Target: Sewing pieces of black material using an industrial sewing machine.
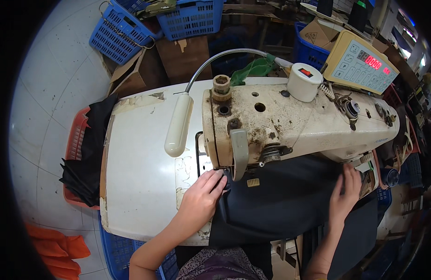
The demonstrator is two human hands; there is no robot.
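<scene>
Here we are at the sewing machine (290, 121), with dark fabric (280, 200) spread on the table (141, 177) under the machine arm and spilling toward the person's lap. The left hand (201, 198) lies flat, fingers loosely curled, pressing the fabric's left edge just beside the needle area; it pins rather than pinches. The right hand (343, 193) rests open on the fabric's far right side, under the machine's wheel end, fingers spread, nothing clasped. The needle itself is hidden behind the machine head.

To do this well, I judge: keep both palms light, hold the cloth taut between them without stretching, keep left fingertips clear of the needle, and guide the edge straight. The lamp (179, 125) hangs over the table's left. A black pile (87, 154) waits in the red crate (75, 140).
</scene>
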